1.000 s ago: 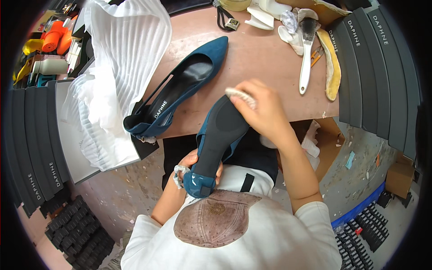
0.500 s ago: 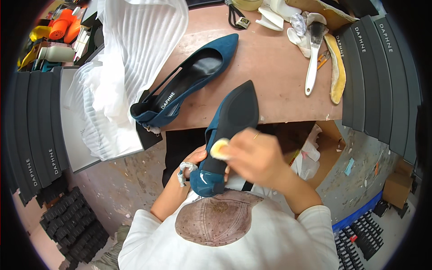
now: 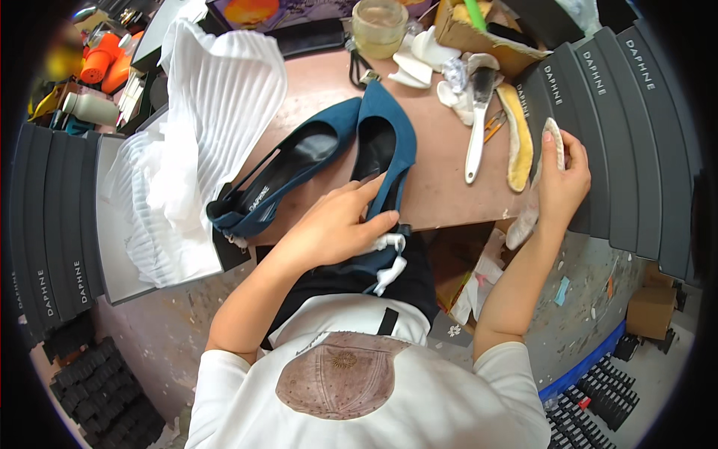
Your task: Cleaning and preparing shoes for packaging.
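Two teal-blue pointed pumps are side by side, right way up, at the near middle of the table. My left hand (image 3: 336,224) grips the right pump (image 3: 402,138) by its rear part, index finger at the opening and thumb along the side; its heel end reaches past the table's near edge. White wrapping hangs by that end. The left pump (image 3: 321,138) stands untouched, its black insole showing. Off to the right, my right hand (image 3: 566,179) is closed on a long off-white fuzzy strip (image 3: 526,224), which sticks out above and below the fingers.
A white-handled brush (image 3: 476,146) and a yellow fleece strip (image 3: 519,150) lie at the table's right. Behind are white scraps (image 3: 430,51) and a glass jar (image 3: 378,30). White wrapping sheets (image 3: 217,105) fill the left. Dark shoe boxes (image 3: 632,142) flank both sides.
The right pump went from sole-up above my lap to upright beside the other pump. My right hand left its sole, where it held a pale yellow pad, and moved far right.
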A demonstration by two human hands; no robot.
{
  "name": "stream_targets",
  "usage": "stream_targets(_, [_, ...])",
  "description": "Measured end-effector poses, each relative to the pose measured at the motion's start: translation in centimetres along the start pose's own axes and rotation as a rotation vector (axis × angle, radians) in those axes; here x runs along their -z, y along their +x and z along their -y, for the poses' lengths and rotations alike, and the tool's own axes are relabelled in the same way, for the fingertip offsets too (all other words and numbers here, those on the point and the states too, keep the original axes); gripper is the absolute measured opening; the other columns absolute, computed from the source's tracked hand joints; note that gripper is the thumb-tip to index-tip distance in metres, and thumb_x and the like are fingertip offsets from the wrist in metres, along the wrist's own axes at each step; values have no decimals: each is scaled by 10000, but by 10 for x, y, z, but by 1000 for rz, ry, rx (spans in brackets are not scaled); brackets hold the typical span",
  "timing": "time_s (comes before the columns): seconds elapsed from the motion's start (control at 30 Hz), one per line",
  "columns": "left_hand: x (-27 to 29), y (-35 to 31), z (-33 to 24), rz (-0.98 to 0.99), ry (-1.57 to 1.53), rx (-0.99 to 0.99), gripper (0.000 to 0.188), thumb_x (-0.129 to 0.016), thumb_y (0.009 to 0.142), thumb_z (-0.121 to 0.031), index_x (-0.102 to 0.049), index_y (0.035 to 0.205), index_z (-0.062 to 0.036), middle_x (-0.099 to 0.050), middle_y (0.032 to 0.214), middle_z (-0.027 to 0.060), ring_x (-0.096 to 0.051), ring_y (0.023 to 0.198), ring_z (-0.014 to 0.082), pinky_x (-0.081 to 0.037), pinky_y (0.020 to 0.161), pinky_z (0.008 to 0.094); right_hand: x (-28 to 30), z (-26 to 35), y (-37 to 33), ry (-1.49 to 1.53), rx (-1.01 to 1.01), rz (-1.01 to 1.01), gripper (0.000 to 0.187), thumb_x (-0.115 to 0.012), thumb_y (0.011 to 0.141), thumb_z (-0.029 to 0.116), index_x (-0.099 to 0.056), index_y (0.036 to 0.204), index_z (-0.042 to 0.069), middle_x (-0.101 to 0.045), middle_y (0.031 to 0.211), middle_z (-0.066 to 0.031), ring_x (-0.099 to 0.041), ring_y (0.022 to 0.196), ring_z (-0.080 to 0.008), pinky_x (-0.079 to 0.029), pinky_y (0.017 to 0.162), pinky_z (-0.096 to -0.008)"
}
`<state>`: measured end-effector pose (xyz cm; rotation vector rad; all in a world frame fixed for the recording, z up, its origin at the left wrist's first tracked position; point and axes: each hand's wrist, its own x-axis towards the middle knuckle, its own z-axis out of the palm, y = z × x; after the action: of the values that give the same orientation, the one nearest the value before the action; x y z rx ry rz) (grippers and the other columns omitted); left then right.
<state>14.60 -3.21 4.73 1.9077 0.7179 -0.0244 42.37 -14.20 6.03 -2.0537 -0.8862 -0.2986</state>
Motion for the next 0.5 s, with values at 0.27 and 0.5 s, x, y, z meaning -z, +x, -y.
stream_targets(0.27, [3,16,-25,0,-97,-122,576,-503,927,-376,-393,1347,4,-451,1302,237,-566,1033,301,-434,887,345,-11,-9,1,-303,260,260,534,-628,842,297,-487,1286,35,-422,1307,-231,-409,1194,-390,-339,1003,-422])
stream_targets(0.5, [51,-53,-46,-596,424,-422,571,-684,760,-153,-481,1276,-20,-435,1284,230,-437,1183,412,-374,979,433,30,62,-88,447,152,911,984,-809,546,539,-457,1302,16,-388,1360,-219,-403,1248,-366,-319,1026,-424])
